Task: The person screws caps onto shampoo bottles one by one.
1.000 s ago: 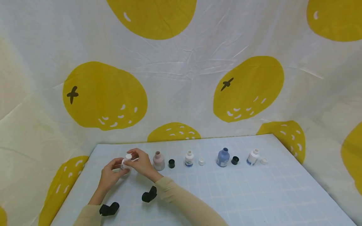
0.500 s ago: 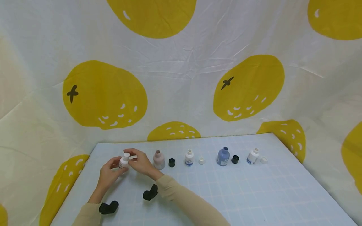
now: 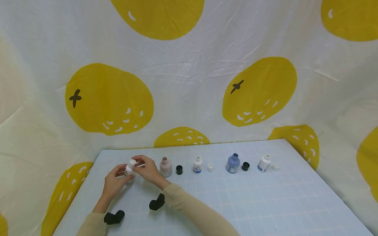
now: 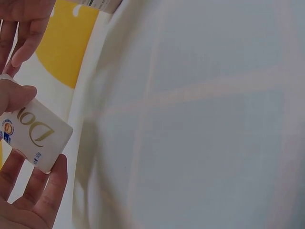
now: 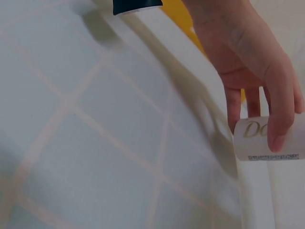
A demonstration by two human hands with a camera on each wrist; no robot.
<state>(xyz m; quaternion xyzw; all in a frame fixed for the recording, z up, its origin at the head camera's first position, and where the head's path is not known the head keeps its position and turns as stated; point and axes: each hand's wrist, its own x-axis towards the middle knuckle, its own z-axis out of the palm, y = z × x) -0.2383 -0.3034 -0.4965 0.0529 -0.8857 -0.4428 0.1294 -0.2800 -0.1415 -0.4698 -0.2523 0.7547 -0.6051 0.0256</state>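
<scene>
A small white bottle (image 3: 128, 170) with gold lettering (image 4: 35, 131) is gripped by my left hand (image 3: 113, 183), thumb on the near side and fingers behind. It stands slightly tilted at the left of the table. My right hand (image 3: 150, 171) holds the bottle's white cap (image 3: 132, 162) between thumb and forefinger. In the left wrist view the label appears upside down. The right wrist view shows a hand (image 5: 248, 62) around the same bottle (image 5: 255, 143), with the cap out of frame.
Rightward stand an uncapped pink bottle (image 3: 166, 167), white bottle (image 3: 197, 165), blue bottle (image 3: 233, 164) and white bottle (image 3: 263, 164). Black caps (image 3: 179, 169) and white caps (image 3: 210, 168) lie beside them. A fruit-print curtain (image 3: 189, 98) hangs behind the pale table (image 3: 236, 203).
The held bottle and both hands have shifted slightly to the left since a second ago. My right fingers have changed position a little at the cap. The other bottles stay put.
</scene>
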